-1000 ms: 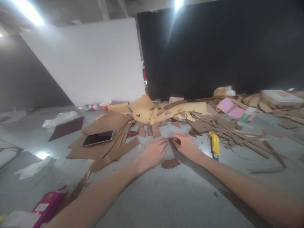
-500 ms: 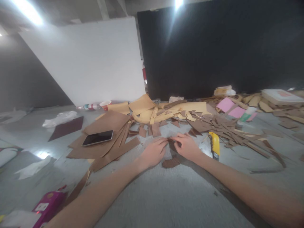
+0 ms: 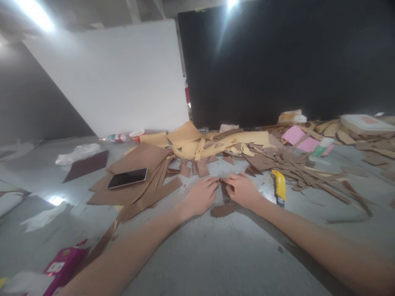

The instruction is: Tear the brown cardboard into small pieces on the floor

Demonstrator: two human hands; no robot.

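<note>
Grey tabletop (image 3: 197, 259); on it, left hand (image 3: 201, 197) with fingers together, grip can't tell, and right hand (image 3: 244, 191) in a narrow pinch. Brown fan-shaped piece (image 3: 222, 211) lies just nearside of them, long axis left-right, bowed edge nearest; probably light, bendable, take it by the ends. Small brown scrap (image 3: 220, 180) sits at the right pinch, axis too small to read.

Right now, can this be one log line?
left hand: at scrap | right hand: at scrap | grips: unclear | fan piece: on table | cutter: right of right hand
</note>
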